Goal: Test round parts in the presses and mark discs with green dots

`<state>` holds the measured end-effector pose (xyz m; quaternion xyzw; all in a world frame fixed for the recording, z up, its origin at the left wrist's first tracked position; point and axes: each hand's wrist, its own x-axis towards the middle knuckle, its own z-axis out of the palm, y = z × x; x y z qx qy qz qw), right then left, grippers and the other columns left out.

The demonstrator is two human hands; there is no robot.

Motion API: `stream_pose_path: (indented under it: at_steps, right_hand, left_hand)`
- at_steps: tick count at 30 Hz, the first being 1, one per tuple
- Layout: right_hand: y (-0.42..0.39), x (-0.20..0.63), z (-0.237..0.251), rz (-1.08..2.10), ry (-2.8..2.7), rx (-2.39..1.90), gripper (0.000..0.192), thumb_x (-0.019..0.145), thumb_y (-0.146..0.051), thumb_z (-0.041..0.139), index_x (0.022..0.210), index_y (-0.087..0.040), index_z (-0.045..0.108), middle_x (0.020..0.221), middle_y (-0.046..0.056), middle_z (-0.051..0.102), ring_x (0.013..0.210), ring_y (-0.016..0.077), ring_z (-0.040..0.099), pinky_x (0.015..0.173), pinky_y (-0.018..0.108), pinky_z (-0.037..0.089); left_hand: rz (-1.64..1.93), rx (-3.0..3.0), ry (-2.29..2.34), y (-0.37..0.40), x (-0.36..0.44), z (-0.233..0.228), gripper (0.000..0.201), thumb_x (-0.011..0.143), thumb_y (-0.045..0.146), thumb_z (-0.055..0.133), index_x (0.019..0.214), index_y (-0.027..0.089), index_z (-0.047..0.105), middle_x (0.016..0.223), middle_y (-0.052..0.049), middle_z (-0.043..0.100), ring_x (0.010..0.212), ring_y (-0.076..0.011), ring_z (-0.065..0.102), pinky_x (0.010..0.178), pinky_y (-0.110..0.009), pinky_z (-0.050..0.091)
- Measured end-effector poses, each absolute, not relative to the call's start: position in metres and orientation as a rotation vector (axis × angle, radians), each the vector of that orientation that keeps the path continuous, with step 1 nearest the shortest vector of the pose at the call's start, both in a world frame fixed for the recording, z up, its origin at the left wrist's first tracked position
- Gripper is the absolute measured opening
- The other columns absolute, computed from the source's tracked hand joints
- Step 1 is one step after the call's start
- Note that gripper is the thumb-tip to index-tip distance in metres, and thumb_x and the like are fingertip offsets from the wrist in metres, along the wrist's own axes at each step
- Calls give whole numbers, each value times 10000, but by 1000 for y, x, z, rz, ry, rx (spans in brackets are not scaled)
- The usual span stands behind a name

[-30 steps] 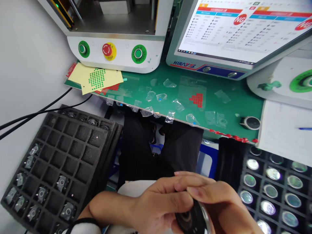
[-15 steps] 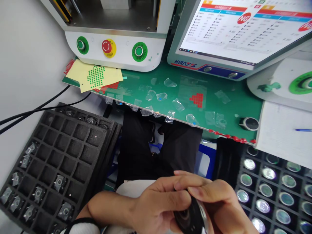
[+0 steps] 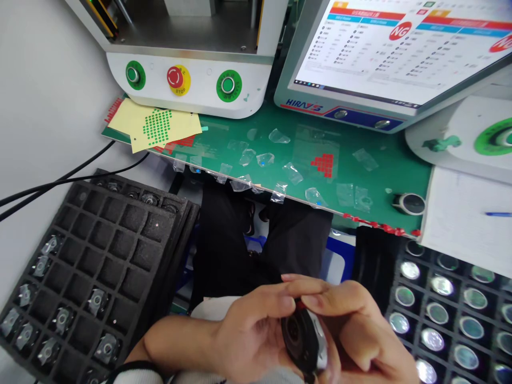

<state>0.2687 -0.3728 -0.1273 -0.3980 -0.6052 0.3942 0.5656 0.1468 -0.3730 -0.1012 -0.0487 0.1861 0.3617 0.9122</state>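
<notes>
Near my lap at the bottom of the head view, both hands close round a round smartwatch body (image 3: 299,341). Its dark back with a round sensor window faces left, and a silvery rim shows on the right. My left hand (image 3: 250,333) grips its upper left edge, thumb and fingertips at the top. From the right, my right hand (image 3: 366,330) wraps round the other side, with its thumb on the upper edge. A small red spot shows under the fingertips; what it belongs to I cannot make out. The watch's far face is hidden.
On the left, a black foam tray (image 3: 116,256) holds several small parts. At the right stands a tray of round watch bodies (image 3: 434,314). Ahead, the green bench (image 3: 224,133) carries clear film scraps, yellow sticker sheets (image 3: 176,128) and another watch body (image 3: 412,204).
My left thumb has slid up off the watch's back to its top edge, so more of the back shows. The watch has tilted slightly, and a red spot has come into view.
</notes>
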Motion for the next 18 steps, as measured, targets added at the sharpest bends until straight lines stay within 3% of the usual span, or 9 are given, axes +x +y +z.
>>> stream_pose_path:
  at_steps: [2, 6, 12, 18]
  right_hand:
    - [-367, 264, -121, 830, -1369, -886, 417, 926, -227, 594, 629, -208, 301, 925, 30, 608, 835, 199, 712, 767, 362, 655]
    - [-356, 283, -115, 956, -1683, -743, 345, 893, -227, 639, 680, -212, 369, 1043, 83, 634, 969, 272, 705, 725, 368, 664]
    - [-344, 301, -109, 964, -1880, -612, 312, 852, -92, 638, 697, -195, 388, 1226, 84, 576, 1090, 261, 654, 1031, 435, 562]
    - [-342, 299, -113, 969, -1890, -581, 326, 871, -135, 640, 683, -194, 380, 1222, 78, 572, 1109, 266, 641, 1026, 440, 566]
  left_hand:
    - [719, -93, 384, -370, 147, -100, 448, 778, 551, 598, 647, 125, 637, 541, -35, 592, 442, -99, 489, 429, -195, 325]
    - [665, -87, 426, -368, 148, -100, 507, 774, 593, 537, 586, 131, 621, 489, -20, 526, 436, -94, 447, 472, -221, 312]
    - [680, -45, 437, -367, 151, -102, 506, 756, 627, 500, 595, 162, 614, 466, 0, 520, 418, -103, 436, 503, -255, 347]
    - [775, -75, 402, -366, 154, -104, 458, 742, 588, 548, 566, 166, 584, 440, 2, 521, 403, -104, 452, 464, -240, 320]
